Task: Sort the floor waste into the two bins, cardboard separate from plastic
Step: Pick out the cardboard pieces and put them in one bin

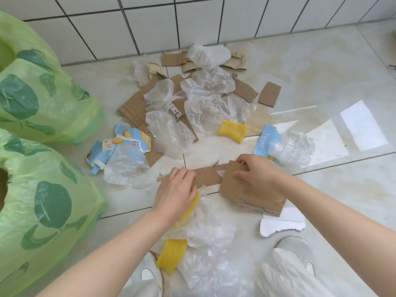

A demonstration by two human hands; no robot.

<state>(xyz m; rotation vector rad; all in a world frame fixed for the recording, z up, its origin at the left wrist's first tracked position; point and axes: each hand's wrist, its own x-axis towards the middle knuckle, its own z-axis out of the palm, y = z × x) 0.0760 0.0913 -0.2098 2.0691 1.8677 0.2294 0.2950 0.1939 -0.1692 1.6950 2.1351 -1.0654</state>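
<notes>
Torn brown cardboard pieces (137, 103) and crumpled clear plastic sheets (205, 110) lie mixed on the tiled floor. My right hand (255, 170) grips a folded stack of brown cardboard (252, 196). My left hand (177, 191) rests on the end of a long cardboard strip (209, 175), fingers curled over its edge, with a yellow foam net (190, 207) under the palm. Two bins lined with green leaf-print bags stand at the left, one far (42, 99) and one near (47, 211).
Blue printed carton scraps (126, 140) lie near the bins, another (265, 140) at the right. More yellow foam nets (232, 130) (172, 255) and a white card piece (282, 225) sit around. My slippered feet (293, 266) are at the bottom. A white tiled wall (192, 22) closes the back.
</notes>
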